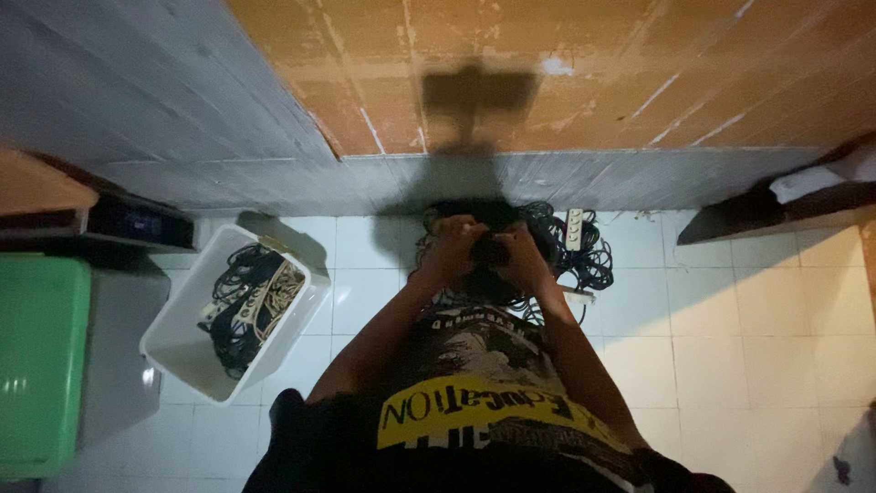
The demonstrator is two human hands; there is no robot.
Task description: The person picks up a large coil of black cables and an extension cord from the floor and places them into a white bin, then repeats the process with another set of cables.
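Note:
My left hand (pixel 452 245) and my right hand (pixel 523 252) are held close together out in front of me, both closed on a dark bundle of black cable (pixel 488 245). Below and beyond them a tangled pile of black cables (pixel 570 246) lies on the white tiled floor by the wall. A white power strip (pixel 574 228) rests on that pile at its far right. What exactly sits between my fingers is dim and partly hidden.
A white plastic bin (pixel 187 351) with several cables and power strips stands on the floor at my left. A green box (pixel 41 365) is at the far left. A dark shelf (pixel 776 215) juts out at the right. Grey and orange wall ahead.

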